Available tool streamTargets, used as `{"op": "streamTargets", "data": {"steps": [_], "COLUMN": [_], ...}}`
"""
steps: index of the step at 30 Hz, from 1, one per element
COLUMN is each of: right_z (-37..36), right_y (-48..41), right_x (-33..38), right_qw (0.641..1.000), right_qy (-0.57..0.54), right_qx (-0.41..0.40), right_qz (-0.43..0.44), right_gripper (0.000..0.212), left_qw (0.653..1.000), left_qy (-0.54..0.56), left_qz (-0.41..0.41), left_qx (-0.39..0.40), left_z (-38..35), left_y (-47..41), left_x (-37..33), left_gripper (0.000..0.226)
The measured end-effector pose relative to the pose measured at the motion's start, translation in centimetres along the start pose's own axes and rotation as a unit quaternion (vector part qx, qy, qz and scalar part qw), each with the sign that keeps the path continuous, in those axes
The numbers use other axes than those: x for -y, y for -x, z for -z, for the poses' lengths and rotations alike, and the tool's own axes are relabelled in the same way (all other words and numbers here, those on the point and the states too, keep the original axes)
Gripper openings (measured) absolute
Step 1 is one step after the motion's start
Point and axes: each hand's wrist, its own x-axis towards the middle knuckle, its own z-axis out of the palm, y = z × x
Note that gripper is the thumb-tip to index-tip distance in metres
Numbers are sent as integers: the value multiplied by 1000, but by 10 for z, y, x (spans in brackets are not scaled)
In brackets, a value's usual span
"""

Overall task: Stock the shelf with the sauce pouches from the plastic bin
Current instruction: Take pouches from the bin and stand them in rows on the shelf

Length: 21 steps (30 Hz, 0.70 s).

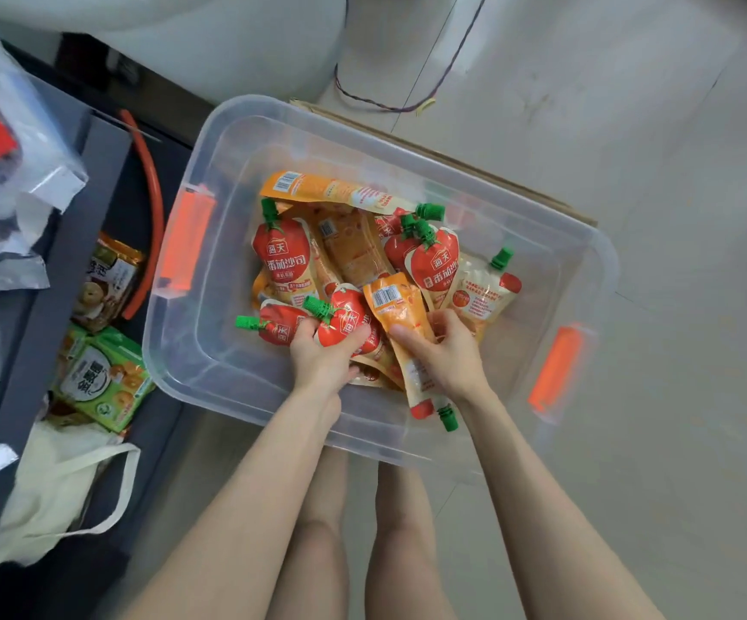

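A clear plastic bin (228,243) with orange latches stands on the floor and holds several red-and-orange tomato sauce pouches (282,257) with green caps. My left hand (318,355) grips a red pouch (345,322) near the bin's front wall. My right hand (445,351) grips an orange pouch (396,306) seen from its back, cap end down towards me. Both hands are inside the bin. The dark grey shelf (72,261) runs along the left.
On the shelf lie snack packs (103,378), a brown pack (110,279), clear wrapped goods (0,140) and a white cloth bag (45,490). An orange hoop (152,208) leans between shelf and bin. A thin cable (407,105) lies on the tiled floor behind the bin.
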Motion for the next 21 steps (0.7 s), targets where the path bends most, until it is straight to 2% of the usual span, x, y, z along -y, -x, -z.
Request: {"op": "streamTargets", "data": {"steps": [2,5,8,12,15,19,21], "right_z": [-3,-4,0,13,26,43,50], "right_y": [2,4,11,27,47,88,112], "right_x": [3,5,5,5,11,30,41], "right_qw": [999,993,987,977,971,964,963], "right_qy": [-52,-110,-151,-207,-235,-250,-242], "right_qx": [5,13,26,35,47,68,69], "right_qz": [-15,-40,-49,-26,8,63,98], "right_gripper": [61,65,69,50,45,48,47], "left_qw": [1000,999,998,990,981,965,960], "left_qy": [12,30,29,22,4,-33,-10], "left_qz": [3,-11,-58,-136,-195,-258,-274], "left_qx": [-8,-25,-21,10,25,26,49], "left_z": [-2,-4,-3,10,24,39,46], "left_y": [2,3,9,21,31,59,78], "left_x": [3,4,3,-5,-16,-36,-45], "left_gripper": [39,23,19,11,6,35,30]}}
